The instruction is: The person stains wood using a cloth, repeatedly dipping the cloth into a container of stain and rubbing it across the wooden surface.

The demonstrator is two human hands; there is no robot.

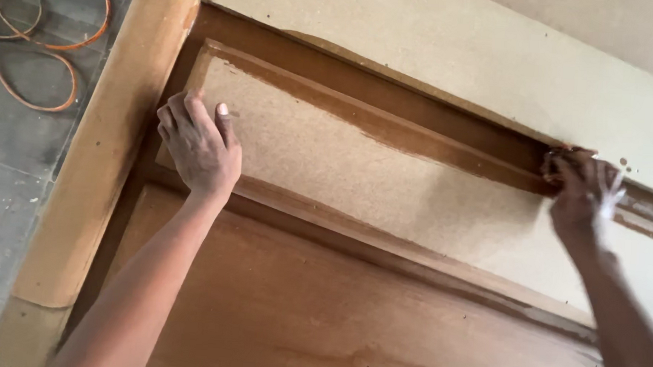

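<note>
A: What is under the hands?

B: A wooden door (379,315) lying flat, with a raised panel (357,170) set inside a moulded frame. The panel is mostly bare, pale and grainy. The moulding (390,127) along its far edge is coated in wet brown stain, and the near part of the door is brown too.

A: And the right hand?

B: The right hand (579,195) is at the far right end of that moulding, pressed down into the groove. Its fingers are bunched together on something stained dark brown, with a bit of white showing beside them. It is blurred, so I cannot tell whether it is a rag or a brush.

A: The left one?

B: The left hand (200,149) rests flat on the near left corner of the panel. The fingers are loosely together and slightly curled, the thumb set apart, and they hold nothing.

A: What lies around the door?

B: A rounded post (110,140) in light wood runs along the door's left side, touching it. Beyond it is a grey floor (0,201) with an orange cable (25,44) looped at the top left, well apart from both hands. Past the far moulding the door's top rail (463,56) is unstained, with a few brown drips near the right hand
</note>
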